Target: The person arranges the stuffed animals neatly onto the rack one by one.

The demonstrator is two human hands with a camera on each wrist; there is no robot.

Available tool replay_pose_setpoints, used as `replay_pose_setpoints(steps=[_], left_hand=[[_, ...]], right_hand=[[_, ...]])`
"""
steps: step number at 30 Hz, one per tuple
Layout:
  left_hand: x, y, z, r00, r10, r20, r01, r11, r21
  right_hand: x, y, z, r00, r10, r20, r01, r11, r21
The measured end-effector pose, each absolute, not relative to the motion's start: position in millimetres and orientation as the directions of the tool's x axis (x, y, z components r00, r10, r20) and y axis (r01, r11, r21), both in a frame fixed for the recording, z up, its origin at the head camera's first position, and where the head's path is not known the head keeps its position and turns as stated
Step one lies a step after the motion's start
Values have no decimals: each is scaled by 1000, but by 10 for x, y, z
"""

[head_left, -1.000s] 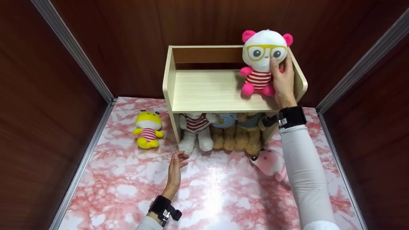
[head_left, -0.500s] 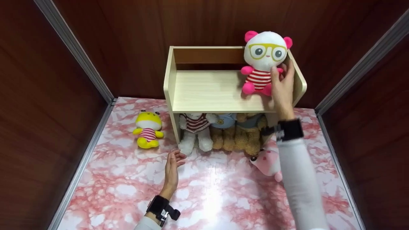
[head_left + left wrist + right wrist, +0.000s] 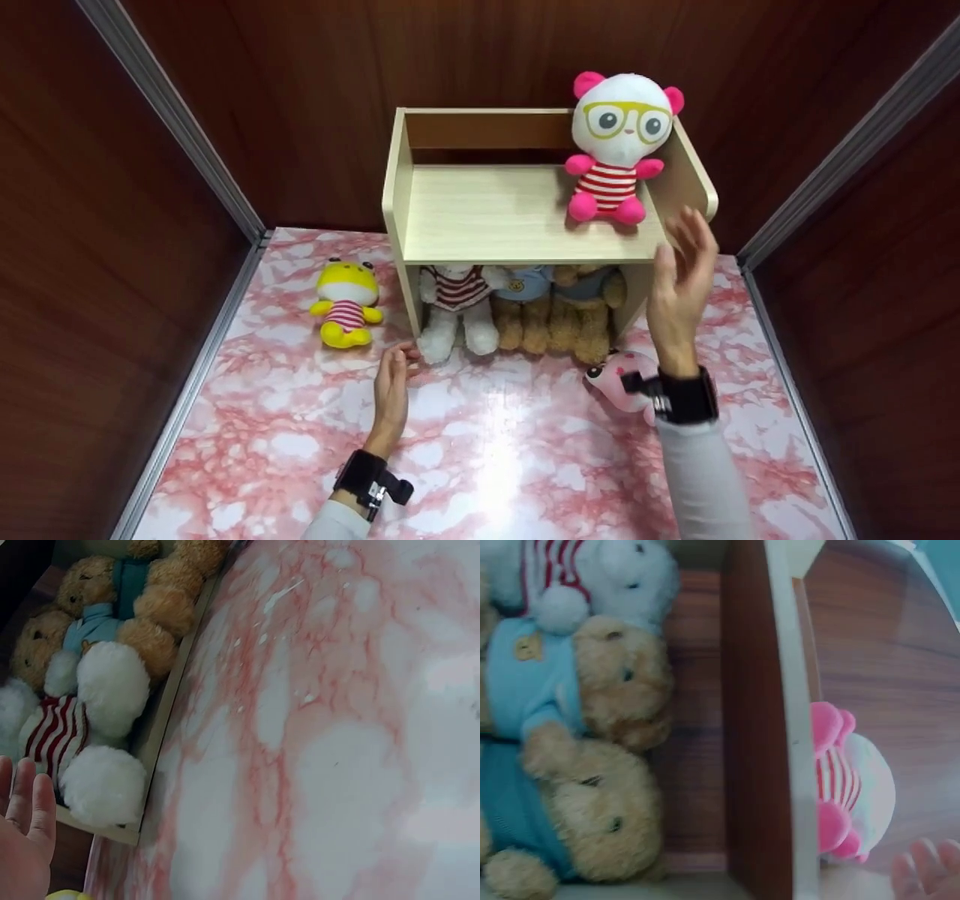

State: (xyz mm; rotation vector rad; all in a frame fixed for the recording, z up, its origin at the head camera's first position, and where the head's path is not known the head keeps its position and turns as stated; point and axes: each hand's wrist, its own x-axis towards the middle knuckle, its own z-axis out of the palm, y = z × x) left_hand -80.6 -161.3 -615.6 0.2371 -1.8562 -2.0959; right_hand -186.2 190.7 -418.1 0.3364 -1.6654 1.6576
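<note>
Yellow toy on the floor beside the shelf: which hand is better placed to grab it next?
Left, I'd judge. The left hand holds nothing and is close to the yellow toy, by the shelf's left end. The right hand is free too, but at the right end, nearer the pink toy.

Right sleeve (image 3: 701,476): pale grey-white, plain, close-fitting, running off the bottom edge at lower right; cuff up against the band.
Left sleeve (image 3: 339,521): same pale tone, short length visible at the bottom edge, left of centre; cuff apart from the band, bare strip between.
Right wristband (image 3: 690,397): black, broad, wrapped around the wrist.
Left wristband (image 3: 361,471): black, broad, matching.
Right camera mount (image 3: 635,384): dark, stubby, jutting toward picture left; small silver-coloured fittings at its base.
Left camera mount (image 3: 400,491): dark, rounded end, jutting toward picture right; silver-coloured metal pieces beside the band.
Right hand (image 3: 682,289): bare, somewhat blurred.
Left hand (image 3: 391,390): bare.
</note>
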Motion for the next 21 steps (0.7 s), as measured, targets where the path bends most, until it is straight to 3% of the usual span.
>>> replay_pose_setpoints(steps=[9, 21], left_hand=[[-857, -1850, -5717, -899, -379, 217, 203, 77, 976], [-1028, -2158, -5496, -847, -390, 360, 285, 238, 929]], right_hand=[[-1603, 2134, -4597, -590, 381, 712, -724, 143, -675], [-1363, 2265, -4887, -632, 327, 703, -687, 184, -703]])
